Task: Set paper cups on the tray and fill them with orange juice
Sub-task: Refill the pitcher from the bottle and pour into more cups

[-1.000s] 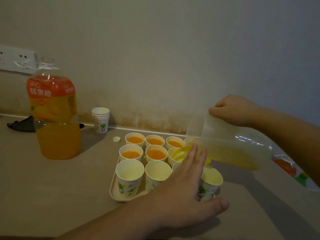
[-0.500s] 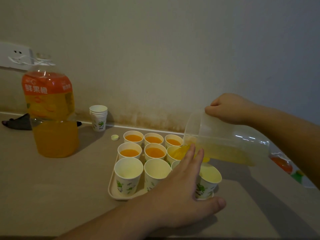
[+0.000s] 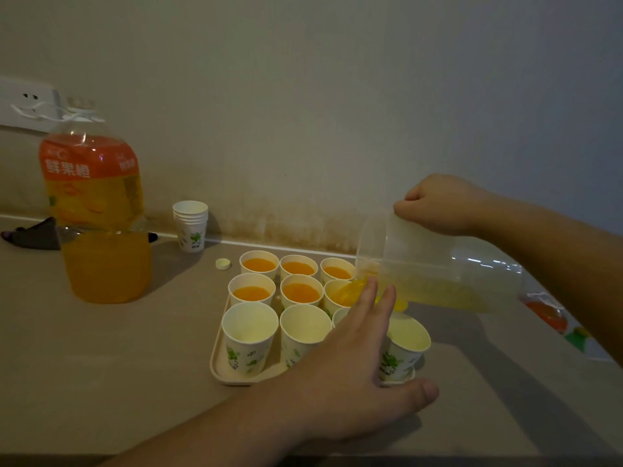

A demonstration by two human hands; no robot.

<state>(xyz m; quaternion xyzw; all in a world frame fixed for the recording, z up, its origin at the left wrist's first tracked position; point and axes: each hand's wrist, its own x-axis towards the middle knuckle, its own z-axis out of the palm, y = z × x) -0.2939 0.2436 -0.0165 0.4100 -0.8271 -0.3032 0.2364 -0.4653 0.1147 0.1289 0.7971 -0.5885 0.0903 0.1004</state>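
Little had moved since the earlier frame: the view had drifted a touch, while both hands and the jug kept almost the same places and the pour went on into the same cup.

The right hand (image 3: 438,205) gripped the clear jug (image 3: 435,267) by its top edge, fingers curled round it. The jug lay tipped nearly flat, its long axis running right to left, its lip low over the right-hand cup of the middle row (image 3: 340,293). Juice ran into that cup. The left hand (image 3: 350,372) was spread open, fingers straight, over the near right part of the tray (image 3: 220,372); its fingertips (image 3: 371,288) reached just beside the lip. Whether they touched the cup could not be told.

On the tray stood three cups filled at the back, two more filled in the middle row, and empty cups (image 3: 249,326) in front, one partly hidden by the left hand. The next empty cups lay nearer the person than the lip, so the jug would likely have to draw back toward the body.

A big juice bottle (image 3: 97,210) stood well to the left on the table (image 3: 101,365), with its cap (image 3: 223,263) and a stack of spare cups (image 3: 190,224) between it and the tray.
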